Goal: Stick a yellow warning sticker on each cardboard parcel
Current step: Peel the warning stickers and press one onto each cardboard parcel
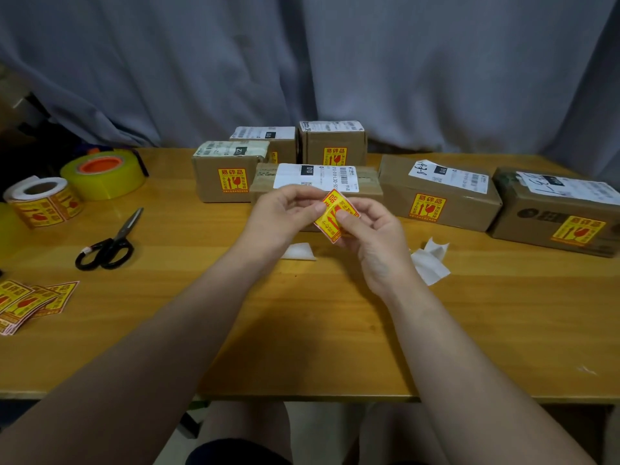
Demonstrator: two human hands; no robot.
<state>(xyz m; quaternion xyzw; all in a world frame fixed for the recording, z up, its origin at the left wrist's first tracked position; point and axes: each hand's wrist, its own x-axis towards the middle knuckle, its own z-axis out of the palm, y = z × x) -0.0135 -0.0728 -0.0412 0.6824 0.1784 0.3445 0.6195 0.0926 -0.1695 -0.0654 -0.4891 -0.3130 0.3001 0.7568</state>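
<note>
Both hands hold one yellow warning sticker above the table's middle. My left hand pinches its upper left edge; my right hand pinches it lower down with thumb on its face. Right behind it lies a flat cardboard parcel with a white shipping label and no yellow sticker in sight. Several other parcels show a yellow sticker on their front: a small box, a rear box, a long box and a far right box. A further rear box is mostly hidden.
At the left stand a sticker roll and a yellow tape roll. Black scissors lie near them. Loose cut stickers sit at the left edge. White backing papers lie by my hands on the wooden table.
</note>
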